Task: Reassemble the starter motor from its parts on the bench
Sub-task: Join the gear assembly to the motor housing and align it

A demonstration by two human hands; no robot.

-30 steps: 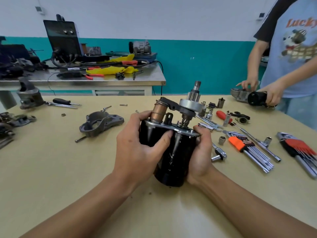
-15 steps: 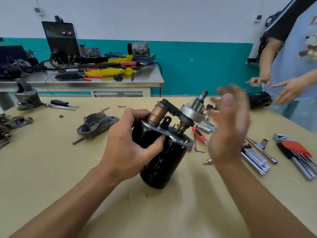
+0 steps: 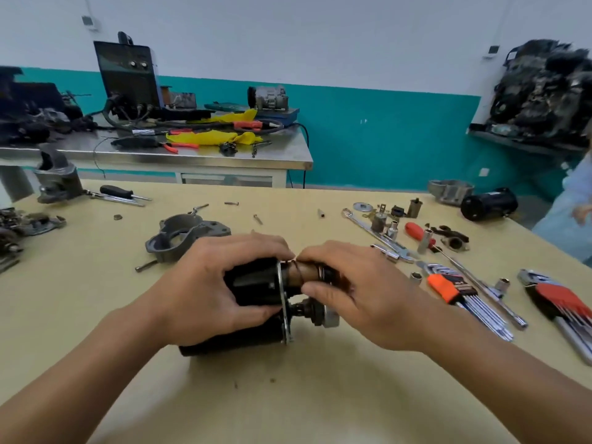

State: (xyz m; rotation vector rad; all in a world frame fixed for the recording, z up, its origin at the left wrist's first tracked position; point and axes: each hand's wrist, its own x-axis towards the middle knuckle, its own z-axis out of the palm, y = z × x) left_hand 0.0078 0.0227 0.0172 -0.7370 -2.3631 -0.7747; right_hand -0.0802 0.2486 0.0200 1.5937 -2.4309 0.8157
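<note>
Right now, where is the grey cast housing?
The grey cast housing lies on the bench left of centre in the head view, just beyond the left hand, a loose bolt by its near edge.

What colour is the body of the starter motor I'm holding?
Black. The starter motor, gripped by the left hand, shows it best in the head view.

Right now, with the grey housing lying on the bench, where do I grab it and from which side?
Probably the housing by its thick rim beside the big bore, from above on its far-left side. It lies flat, open face up, so the wall offers a pinch; the left hand and motor crowd its near right edge.
</note>
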